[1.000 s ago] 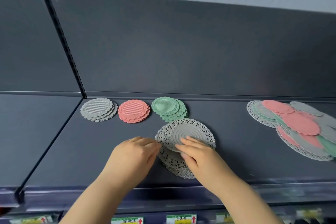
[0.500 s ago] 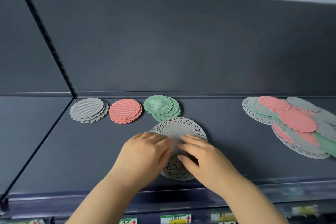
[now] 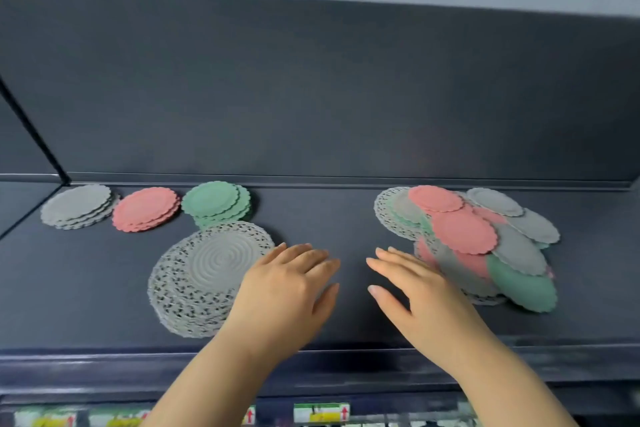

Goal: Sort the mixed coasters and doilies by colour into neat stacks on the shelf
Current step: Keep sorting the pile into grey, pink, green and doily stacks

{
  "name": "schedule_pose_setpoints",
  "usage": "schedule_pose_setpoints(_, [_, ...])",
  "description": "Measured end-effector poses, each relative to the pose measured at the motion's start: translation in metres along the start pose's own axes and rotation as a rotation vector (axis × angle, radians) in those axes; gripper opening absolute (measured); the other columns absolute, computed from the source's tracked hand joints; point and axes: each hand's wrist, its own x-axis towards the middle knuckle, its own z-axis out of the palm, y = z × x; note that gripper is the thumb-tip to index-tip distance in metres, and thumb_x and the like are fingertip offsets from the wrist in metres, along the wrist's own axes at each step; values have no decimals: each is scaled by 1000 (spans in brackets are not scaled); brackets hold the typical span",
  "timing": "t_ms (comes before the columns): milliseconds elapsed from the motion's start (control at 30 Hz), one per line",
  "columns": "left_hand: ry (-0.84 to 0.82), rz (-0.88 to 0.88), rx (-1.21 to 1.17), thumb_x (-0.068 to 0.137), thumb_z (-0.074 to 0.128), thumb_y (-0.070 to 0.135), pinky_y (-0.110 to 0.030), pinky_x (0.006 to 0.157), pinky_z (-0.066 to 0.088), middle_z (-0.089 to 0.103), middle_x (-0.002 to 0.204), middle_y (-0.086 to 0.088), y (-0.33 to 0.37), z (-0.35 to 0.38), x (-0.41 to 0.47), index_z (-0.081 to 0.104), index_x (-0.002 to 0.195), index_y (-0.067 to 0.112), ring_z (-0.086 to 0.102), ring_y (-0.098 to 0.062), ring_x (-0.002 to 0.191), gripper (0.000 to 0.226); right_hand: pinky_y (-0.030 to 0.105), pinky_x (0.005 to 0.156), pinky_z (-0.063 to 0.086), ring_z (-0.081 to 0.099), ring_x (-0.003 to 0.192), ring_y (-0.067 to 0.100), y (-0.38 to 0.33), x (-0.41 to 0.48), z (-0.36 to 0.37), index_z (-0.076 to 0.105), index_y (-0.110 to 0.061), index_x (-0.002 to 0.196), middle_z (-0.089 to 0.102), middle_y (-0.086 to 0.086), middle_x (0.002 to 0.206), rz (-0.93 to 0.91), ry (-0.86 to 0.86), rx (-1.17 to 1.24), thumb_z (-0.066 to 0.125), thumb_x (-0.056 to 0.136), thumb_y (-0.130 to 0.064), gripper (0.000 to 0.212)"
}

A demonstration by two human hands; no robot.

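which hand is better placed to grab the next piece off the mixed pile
Probably the right hand: its fingertips already lie at the near-left edge of the mixed pile. The left hand is open and empty beside the grey doily stack, farther from the pile.

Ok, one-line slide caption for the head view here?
Both open hands, left hand and right hand, hover between the lace doily stack and the unsorted pile.

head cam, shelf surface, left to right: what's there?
grey coaster stack → pink coaster stack → green coaster stack → grey doily stack in front of the green one → left hand → right hand → mixed unsorted pile. Both hands open, holding nothing.
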Motion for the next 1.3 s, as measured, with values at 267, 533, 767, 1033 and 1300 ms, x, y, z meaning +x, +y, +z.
schedule_pose_setpoints(267, [-92,-92,82,84,40,44,-44,93,48,66,118,2,112,41,41,67,115,23,62,-20,111,46,11,104,6,13,136,-4,111,-53,-55,29,-39,139,22,-23,147,55,11,-4,37,92,-48,49])
schedule_pose_setpoints(533, [-145,-111,100,86,39,45,-46,96,47,64,121,3,153,64,62,64,119,25,60,-21,114,46,11,101,15,23,134,-1,166,-68,-69,31,-35,139,30,-19,145,132,40,57,44,90,-44,52])
schedule_pose_setpoints(767, [-134,-100,114,85,40,46,-44,96,47,65,120,4,136,75,88,63,120,26,61,-19,113,47,13,100,22,28,131,-2,175,-43,-64,34,-35,137,33,-20,143,139,54,78,44,90,-45,49])
schedule_pose_setpoints(1033, [-71,-95,120,86,39,43,-42,94,47,67,114,6,108,85,112,65,117,26,63,-19,108,44,15,105,14,13,137,-2,171,14,-50,36,-36,137,26,-20,147,40,2,4,48,89,-46,50])
schedule_pose_setpoints(1300, [-70,-121,135,86,40,42,-40,91,48,68,110,8,102,88,116,68,112,25,65,-16,104,42,32,93,46,40,130,14,183,42,-43,60,-23,117,50,-4,135,-126,-11,-119,39,91,-49,43])
